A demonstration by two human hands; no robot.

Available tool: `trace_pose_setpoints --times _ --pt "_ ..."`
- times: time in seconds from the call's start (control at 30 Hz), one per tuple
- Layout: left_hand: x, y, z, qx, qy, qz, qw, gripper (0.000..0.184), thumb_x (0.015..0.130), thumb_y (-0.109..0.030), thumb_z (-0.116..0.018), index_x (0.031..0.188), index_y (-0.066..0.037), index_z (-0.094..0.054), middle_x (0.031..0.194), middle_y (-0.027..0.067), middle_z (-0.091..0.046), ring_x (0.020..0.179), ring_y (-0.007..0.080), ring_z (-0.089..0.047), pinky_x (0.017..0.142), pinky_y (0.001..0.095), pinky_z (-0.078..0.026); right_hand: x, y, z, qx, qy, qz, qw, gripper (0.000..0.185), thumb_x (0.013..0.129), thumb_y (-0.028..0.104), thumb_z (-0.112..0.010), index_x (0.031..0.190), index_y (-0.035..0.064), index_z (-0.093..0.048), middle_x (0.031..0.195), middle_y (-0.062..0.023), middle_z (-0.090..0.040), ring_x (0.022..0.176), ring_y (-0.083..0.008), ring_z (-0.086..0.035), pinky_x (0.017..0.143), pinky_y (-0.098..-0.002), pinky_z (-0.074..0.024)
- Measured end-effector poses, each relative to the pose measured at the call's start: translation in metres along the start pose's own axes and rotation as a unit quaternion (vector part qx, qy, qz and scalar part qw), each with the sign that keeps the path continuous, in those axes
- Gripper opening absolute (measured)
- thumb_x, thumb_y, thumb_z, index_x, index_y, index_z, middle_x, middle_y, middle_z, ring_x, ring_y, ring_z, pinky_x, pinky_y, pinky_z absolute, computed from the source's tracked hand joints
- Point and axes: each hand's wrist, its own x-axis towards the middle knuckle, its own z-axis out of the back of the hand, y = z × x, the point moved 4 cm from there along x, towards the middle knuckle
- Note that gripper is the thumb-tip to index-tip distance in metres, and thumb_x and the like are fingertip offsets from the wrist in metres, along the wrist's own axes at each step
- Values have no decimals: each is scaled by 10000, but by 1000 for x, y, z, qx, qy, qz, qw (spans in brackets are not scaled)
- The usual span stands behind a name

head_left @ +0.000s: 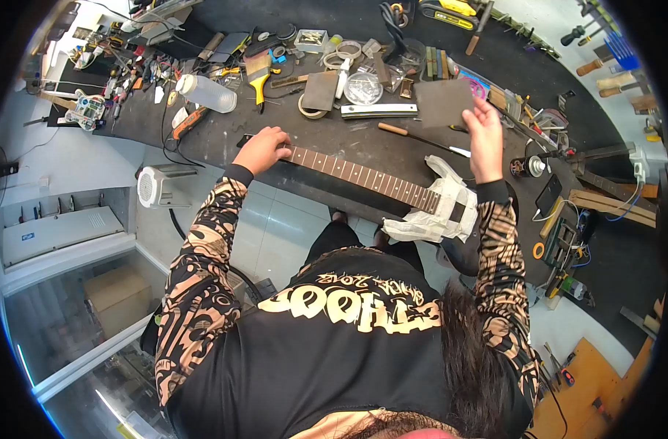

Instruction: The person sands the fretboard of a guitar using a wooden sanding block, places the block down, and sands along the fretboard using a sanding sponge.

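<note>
A guitar neck with a fretted brown fingerboard point(348, 171) lies slantwise along the bench's near edge. White masking paper point(451, 208) covers the guitar around the neck's right end. My left hand point(264, 148) is closed round the neck near its left end. Raised over the bench to the right, my right hand point(485, 139) pinches a dark grey sheet point(444, 102) between thumb and fingers. Just below the sheet lie a wooden-handled tool point(394, 129) and, to its left, a white-edged bar point(378, 111).
On the dark workbench point(275, 121) stand a clear bottle point(207, 93), a yellow-handled brush point(259, 75), tape rolls and a round clear container point(363, 88). A can point(528, 166) and a phone point(548, 193) are at the right. A white stool point(162, 186) stands at the left.
</note>
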Motion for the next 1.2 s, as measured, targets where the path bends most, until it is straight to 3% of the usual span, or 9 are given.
trace_pose_setpoints --times 0.13,0.23,0.37,0.53,0.63,0.7,0.8,0.97,1.2 --pt "-10 -87 -9 -273 -68 32 959 387 1081 -315 -860 1350 -49 -781 1363 105 -763 1388 294 -700 1192 448 -567 -73 29 -18 23 115 -56 992 448 1146 87 -771 1557 -41 -644 1381 -56 -732 1242 -123 -696 1133 -315 -566" --pt "-21 -164 -26 -739 50 10 672 598 1182 -536 -738 1573 -93 -647 1533 90 -704 1466 209 -656 1218 457 -567 -124 29 -51 63 220 -122 966 415 1151 80 -771 1542 -8 -664 1403 -50 -743 1262 -126 -705 1132 -322 -574" --pt "-50 -259 -33 -823 148 -52 546 1005 1102 -726 -735 1813 -115 -373 1684 152 -591 1547 324 -624 1281 527 -522 -174 35 -77 90 293 -171 936 351 1154 69 -778 1494 40 -698 1410 -40 -754 1201 -111 -708 1030 -311 -610" --pt "-71 -273 -19 -773 99 -74 622 847 1056 -378 -865 1706 -100 -399 1644 151 -565 1546 286 -601 1315 471 -472 -172 45 -81 117 368 -80 919 343 1146 60 -784 1479 45 -707 1417 -27 -727 1194 -131 -707 1028 -316 -607" --pt "-90 -272 9 -405 -154 -160 887 758 891 -190 -953 1552 -152 -583 1579 148 -571 1517 365 -573 1289 490 -452 -172 63 -89 16 319 50 946 415 1140 61 -794 1536 44 -670 1472 -42 -694 1248 -130 -693 1072 -324 -595" --pt "-102 -284 25 -254 -218 -136 933 748 806 -169 -997 1467 -174 -648 1549 136 -597 1538 390 -577 1304 558 -412 -176 61 -89 145 327 -143 923 506 1176 120 -750 1647 46 -582 1506 -50 -677 1309 -122 -673 1096 -315 -578" --pt "-105 -288 33 -82 -238 -164 954 832 807 -323 -1069 1504 -160 -644 1575 119 -628 1606 367 -570 1349 623 -352 -181 66 -91 154 346 -254 890 544 1226 235 -680 1713 50 -520 1553 -66 -680 1309 -120 -696 1084 -293 -576" --pt "-117 -278 54 -284 -350 -210 868 1031 994 -731 -857 1675 -25 -540 1696 184 -585 1652 395 -501 1395 580 -295 -179 38 -94 247 339 -297 858 611 1220 211 -669 1765 25 -462 1633 -106 -656 1455 -189 -687 1202 -388 -583" --pt "-116 -259 52 -423 -363 -135 819 962 1112 -707 -729 1714 -7 -461 1686 197 -569 1601 364 -486 1371 522 -356 -180 28 -97 311 353 -331 818 697 1181 224 -733 1785 18 -452 1623 -91 -660 1442 -184 -677 1229 -366 -538"
